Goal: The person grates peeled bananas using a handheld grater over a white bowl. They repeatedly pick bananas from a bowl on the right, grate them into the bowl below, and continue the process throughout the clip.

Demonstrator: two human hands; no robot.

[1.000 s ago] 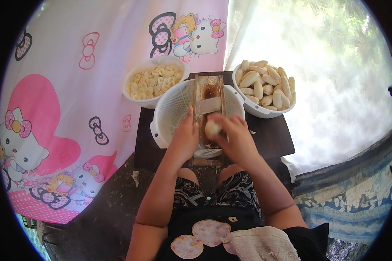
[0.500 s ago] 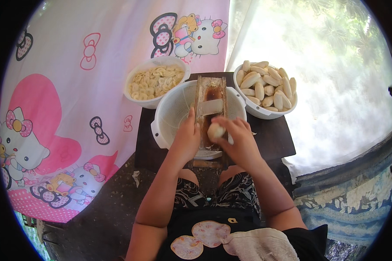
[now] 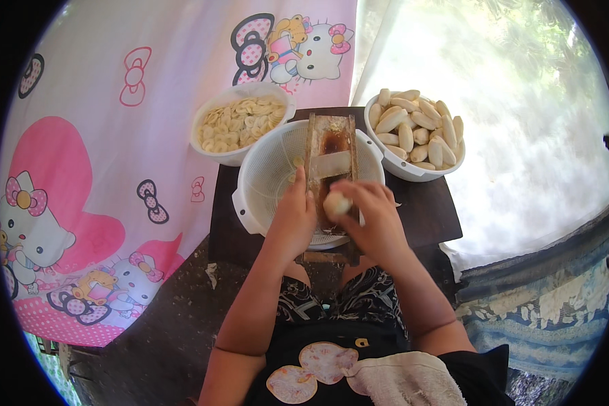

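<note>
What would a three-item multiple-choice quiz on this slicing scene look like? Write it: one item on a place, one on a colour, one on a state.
1. Where does the wooden slicer board lie?
A. Across the white strainer basin
B. On the floor
C. Inside the bowl of peeled bananas

2. What colour is the bowl of slices?
A. Red
B. White
C. Black

3. What is the right hand doing?
A. Hanging empty
B. Holding a cloth
C. Gripping a peeled banana on the board

Answers:
1 A, the board spans the white strainer basin rim to rim.
2 B, its rim is white.
3 C, the fingers close round the peeled banana while the left hand steadies the board.
</note>
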